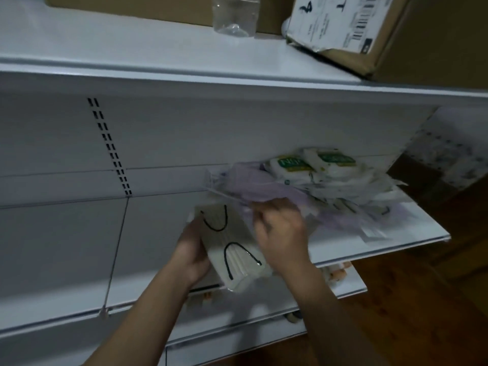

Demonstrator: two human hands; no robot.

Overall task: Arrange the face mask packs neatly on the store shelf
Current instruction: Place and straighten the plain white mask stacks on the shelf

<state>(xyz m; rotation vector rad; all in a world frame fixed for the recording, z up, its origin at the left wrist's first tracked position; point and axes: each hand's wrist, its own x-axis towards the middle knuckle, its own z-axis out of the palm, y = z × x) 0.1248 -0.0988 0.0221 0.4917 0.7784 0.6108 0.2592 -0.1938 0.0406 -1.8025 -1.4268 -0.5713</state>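
Head camera looks down along a white shelving unit [184,133], its back panel filling most of the view, with a slotted upright [109,146] running down the left part. On the top shelf [158,56] stand brown cardboard boxes: one with a white shipping label [369,35] at the right end, overhanging the front edge, and another [132,6] further left, against the back. The middle shelf [396,241] carries a loose pile of face mask packs [317,180] at its right end, pale purple ones at the front and white ones with green labels heaped behind, lying at all angles. Just in front of that shelf, left of the pile, a cream pack with black ear loops [232,247] is held tilted, one end up towards the shelf. The left hand [192,249] grasps it from the left side, fingers wrapped behind it. The right hand [282,233] is at the near edge of the purple packs, blurred, fingers bent; I cannot tell whether it grasps anything. A clear plastic bottle [235,14] stands between the boxes up top.
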